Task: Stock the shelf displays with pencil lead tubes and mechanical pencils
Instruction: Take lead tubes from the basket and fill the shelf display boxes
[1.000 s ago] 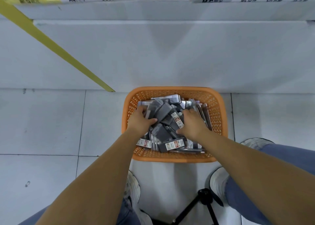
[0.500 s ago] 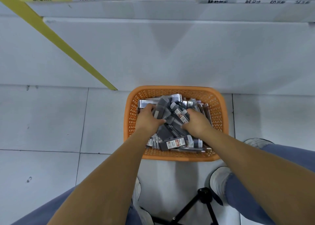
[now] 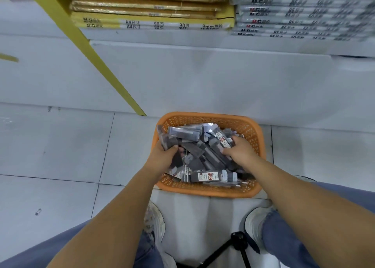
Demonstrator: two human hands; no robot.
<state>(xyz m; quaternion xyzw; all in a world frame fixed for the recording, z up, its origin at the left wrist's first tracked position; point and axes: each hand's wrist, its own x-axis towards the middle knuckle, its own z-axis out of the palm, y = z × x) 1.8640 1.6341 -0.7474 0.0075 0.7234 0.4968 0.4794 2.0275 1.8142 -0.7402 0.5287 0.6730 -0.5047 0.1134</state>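
An orange plastic basket (image 3: pixel 256 137) stands on the floor between my feet, heaped with grey pencil lead packs (image 3: pixel 205 162). My left hand (image 3: pixel 163 159) grips a bunch of the packs at the basket's left side, fingers curled round them. On the right of the heap, my right hand (image 3: pixel 240 152) has its fingers curled round several packs, one with a red label. The lowest packs are hidden under the pile.
A white shelf base (image 3: pixel 203 79) rises just behind the basket, with a yellow upright (image 3: pixel 97 64) at its left. Stacked yellow paper packs (image 3: pixel 150 8) and grey paper packs (image 3: pixel 300 12) fill the shelf above. A black tripod (image 3: pixel 233 247) stands between my shoes.
Both hands have spread apart in the basket, each gathering a bunch of packs. The view has tilted up, showing more of the shelf.
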